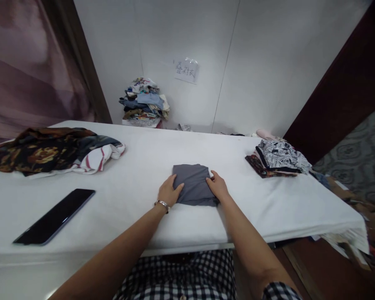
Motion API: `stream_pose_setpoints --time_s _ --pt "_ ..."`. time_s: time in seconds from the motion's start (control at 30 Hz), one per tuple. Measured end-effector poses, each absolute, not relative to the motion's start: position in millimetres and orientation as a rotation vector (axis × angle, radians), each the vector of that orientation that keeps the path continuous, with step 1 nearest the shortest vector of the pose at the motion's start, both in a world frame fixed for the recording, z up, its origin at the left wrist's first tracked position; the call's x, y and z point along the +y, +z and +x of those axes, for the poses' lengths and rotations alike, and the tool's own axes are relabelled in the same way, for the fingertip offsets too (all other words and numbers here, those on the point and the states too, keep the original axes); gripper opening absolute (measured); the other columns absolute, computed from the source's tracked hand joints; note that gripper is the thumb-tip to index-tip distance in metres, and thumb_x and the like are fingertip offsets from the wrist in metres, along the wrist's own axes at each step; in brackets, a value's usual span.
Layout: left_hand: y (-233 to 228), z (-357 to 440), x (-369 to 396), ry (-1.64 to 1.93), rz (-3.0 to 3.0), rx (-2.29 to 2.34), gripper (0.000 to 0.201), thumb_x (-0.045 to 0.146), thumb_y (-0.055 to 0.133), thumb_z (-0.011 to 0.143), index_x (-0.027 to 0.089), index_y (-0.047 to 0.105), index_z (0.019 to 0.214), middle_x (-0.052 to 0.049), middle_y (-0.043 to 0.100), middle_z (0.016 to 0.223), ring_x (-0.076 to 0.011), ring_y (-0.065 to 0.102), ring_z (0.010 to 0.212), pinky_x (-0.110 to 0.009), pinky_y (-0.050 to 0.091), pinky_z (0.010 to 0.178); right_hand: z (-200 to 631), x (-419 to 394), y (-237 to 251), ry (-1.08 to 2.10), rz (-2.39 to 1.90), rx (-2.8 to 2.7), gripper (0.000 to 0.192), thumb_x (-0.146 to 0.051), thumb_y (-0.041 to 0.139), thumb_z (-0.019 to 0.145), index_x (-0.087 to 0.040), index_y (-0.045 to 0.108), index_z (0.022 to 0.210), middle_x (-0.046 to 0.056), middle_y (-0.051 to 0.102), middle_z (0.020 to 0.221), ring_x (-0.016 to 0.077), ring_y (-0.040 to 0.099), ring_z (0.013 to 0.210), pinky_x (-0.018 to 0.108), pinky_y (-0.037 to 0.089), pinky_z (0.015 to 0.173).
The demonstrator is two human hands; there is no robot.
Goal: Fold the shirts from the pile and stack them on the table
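Note:
A folded grey shirt lies as a small, nearly square packet in the middle of the white-covered table. At its left edge is my left hand, thumb on top of the cloth and fingers along the side. My right hand grips the opposite edge, with its thumb on the fabric and fingertips near the upper right corner. Both hands are closed on the shirt; some fingertips are hidden by cloth. A bracelet circles my left wrist.
Loose patterned clothes lie at the left, behind a black phone-like slab. A stack of folded clothes sits at the right of the table. Beyond the far edge rises another clothes pile, near a paper sign on the wall.

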State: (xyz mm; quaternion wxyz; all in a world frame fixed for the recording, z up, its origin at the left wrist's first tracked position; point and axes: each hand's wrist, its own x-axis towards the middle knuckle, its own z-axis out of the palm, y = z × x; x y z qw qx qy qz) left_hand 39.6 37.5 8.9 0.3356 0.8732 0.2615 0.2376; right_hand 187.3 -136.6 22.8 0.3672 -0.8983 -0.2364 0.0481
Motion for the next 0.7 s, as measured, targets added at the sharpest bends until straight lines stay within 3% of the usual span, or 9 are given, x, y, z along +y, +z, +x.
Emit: stream_pose_setpoints --time_s 0.2,0.37,0.47,0.6,0.7 --pt "6.0 38.8 43.4 0.782 1.791 0.618 0.055 0.036 0.063 0.078 0.017 0.05 0.129 -0.014 0.044 0.144 -0.0269 0.039 0.135 -0.042 0.032 0.113 181.0 -134.6 20.6 0.15 -2.264 -0.535 0.058 -0.038 0.056 0.081 -0.018 0.048 0.135 0.008 0.067 0.098 0.0238 0.061 0.091 0.035 0.044 0.082" --pt "14.4 36.5 43.8 0.672 1.436 0.542 0.068 0.021 0.068 0.072 0.019 0.042 0.134 -0.015 0.045 0.143 -0.0261 0.05 0.125 -0.041 0.041 0.105 175.1 -137.6 24.5 0.26 -1.939 -0.323 0.063 -0.03 0.066 0.071 -0.015 0.051 0.13 0.002 0.063 0.083 0.017 0.059 0.072 0.027 0.046 0.065" --pt "17.8 35.0 43.2 0.647 1.327 0.523 0.072 0.016 0.072 0.067 0.02 0.043 0.134 -0.014 0.046 0.142 -0.0272 0.049 0.126 -0.042 0.041 0.105 168.9 -141.2 35.9 0.372 -1.815 -0.212 0.071 -0.027 0.07 0.068 -0.016 0.046 0.134 0.002 0.063 0.085 0.015 0.058 0.067 0.025 0.044 0.058" --pt "24.9 31.6 43.8 0.567 1.133 0.478 0.077 0.012 0.073 0.066 0.022 0.042 0.135 -0.014 0.059 0.127 -0.0256 0.058 0.114 -0.041 0.045 0.099 166.3 -145.1 48.9 0.527 -1.808 -0.064 0.078 -0.032 0.07 0.073 -0.022 0.034 0.141 0.006 0.066 0.095 0.0165 0.061 0.069 0.027 0.046 0.056" --pt "34.1 29.2 46.1 0.476 0.928 0.513 0.08 0.009 0.072 0.066 0.022 0.04 0.138 -0.013 0.066 0.113 -0.0234 0.066 0.096 -0.039 0.051 0.089 169.4 -145.6 52.2 0.698 -1.701 -0.013 0.062 -0.035 0.067 0.079 -0.019 0.044 0.134 0.01 0.068 0.099 0.0179 0.065 0.076 0.029 0.052 0.065"
